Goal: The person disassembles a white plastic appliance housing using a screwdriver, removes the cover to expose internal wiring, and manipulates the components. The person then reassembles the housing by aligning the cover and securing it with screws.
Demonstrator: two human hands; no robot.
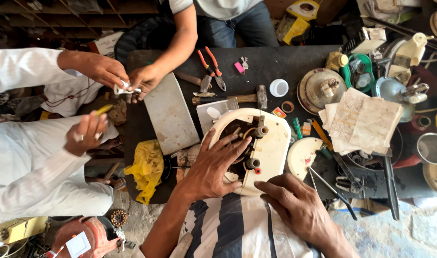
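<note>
Left hand (213,167) spread flat, ungripping, over cream appliance housing (271,148) at table centre; right hand (299,205) at five o'clock, open, steadying. Mid-inspection, probably; next calls for fingertip probing inside.

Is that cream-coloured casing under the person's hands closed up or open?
Open: the cream casing shows a dark cavity with wires and cylindrical parts, which the left hand reaches into.

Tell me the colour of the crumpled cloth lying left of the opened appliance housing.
Yellow. The crumpled cloth shows best in the head view, at the dark table's edge.
</note>
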